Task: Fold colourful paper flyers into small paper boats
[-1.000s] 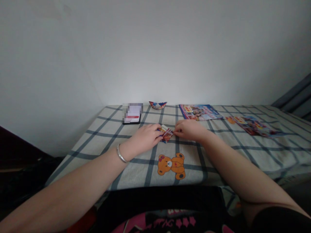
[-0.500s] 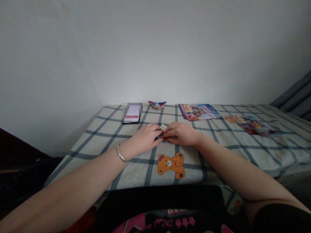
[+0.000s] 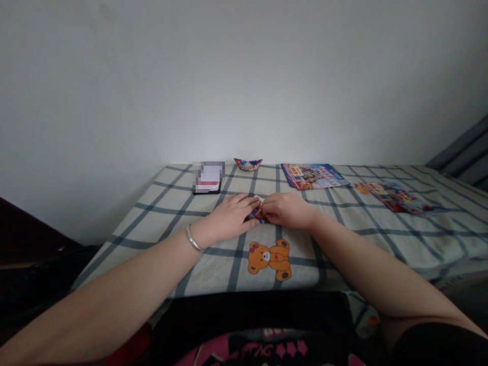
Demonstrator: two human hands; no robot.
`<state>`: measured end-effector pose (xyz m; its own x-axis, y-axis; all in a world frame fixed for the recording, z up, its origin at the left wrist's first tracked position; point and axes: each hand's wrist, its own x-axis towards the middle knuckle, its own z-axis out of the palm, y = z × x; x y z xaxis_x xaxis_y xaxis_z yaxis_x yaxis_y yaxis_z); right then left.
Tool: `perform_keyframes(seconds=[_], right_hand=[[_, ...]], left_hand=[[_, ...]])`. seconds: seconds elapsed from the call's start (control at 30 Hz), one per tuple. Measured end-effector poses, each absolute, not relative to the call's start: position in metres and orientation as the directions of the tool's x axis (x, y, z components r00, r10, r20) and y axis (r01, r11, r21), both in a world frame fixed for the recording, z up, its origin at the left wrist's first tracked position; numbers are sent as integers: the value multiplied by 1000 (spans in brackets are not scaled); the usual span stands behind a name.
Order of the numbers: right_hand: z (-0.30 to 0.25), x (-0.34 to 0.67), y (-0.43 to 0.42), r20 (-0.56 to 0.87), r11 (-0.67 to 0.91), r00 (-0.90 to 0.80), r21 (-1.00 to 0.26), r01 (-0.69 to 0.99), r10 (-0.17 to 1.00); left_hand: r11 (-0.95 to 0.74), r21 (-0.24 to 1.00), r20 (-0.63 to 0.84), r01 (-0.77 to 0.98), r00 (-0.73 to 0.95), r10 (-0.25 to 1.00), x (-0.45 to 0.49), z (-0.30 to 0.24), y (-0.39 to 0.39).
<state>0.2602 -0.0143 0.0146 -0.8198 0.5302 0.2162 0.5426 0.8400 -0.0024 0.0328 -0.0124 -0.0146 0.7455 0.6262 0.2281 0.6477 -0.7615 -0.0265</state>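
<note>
My left hand (image 3: 229, 217) and my right hand (image 3: 286, 210) meet over a small folded piece of colourful printed paper (image 3: 258, 213) lying on the checked sheet (image 3: 160, 218). Both hands have their fingers curled and pressed on the paper, which is almost wholly hidden between them. A silver bangle (image 3: 192, 239) sits on my left wrist. An orange bear print (image 3: 270, 259) lies just in front of the hands.
A folded paper boat (image 3: 247, 164) stands by the wall at the back. A dark phone (image 3: 207, 178) lies left of it. One colourful printed sheet (image 3: 314, 175) lies behind the hands to the right, and another sheet (image 3: 396, 197) lies farther right. The bed's left edge drops off into shadow.
My right hand has slid left to meet my left hand, and the paper, clearly visible a second ago, is now folded smaller and mostly covered by my fingers.
</note>
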Motion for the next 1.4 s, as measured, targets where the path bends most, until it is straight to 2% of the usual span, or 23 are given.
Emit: perform_keyframes(seconds=[0.4, 0.5, 0.63, 0.8, 1.0, 1.23, 1.4], right_hand=[[19, 266, -10, 192, 780, -757, -102, 618, 625], [19, 269, -9, 203, 778, -752, -127, 615, 627], [21, 274, -9, 182, 783, -762, -170, 599, 622], [22, 278, -9, 170, 778, -764, -245, 579, 622], [21, 280, -7, 155, 752, -742, -259, 606, 652], [21, 278, -9, 154, 751, -742, -262, 606, 652], [23, 276, -10, 174, 780, -767, -256, 571, 618]], left_hand=[[-695, -12, 131, 719, 691, 711, 40, -12, 2], [-716, -25, 165, 698, 709, 685, 38, -12, 2], [-801, -43, 269, 597, 779, 566, 33, -10, 1], [-853, 9, 315, 522, 808, 498, 26, -10, 1], [-861, 33, 329, 507, 808, 488, 28, -7, -2], [-795, 80, 340, 601, 733, 589, 40, -3, -10], [-813, 126, 348, 569, 742, 573, 41, -5, -4]])
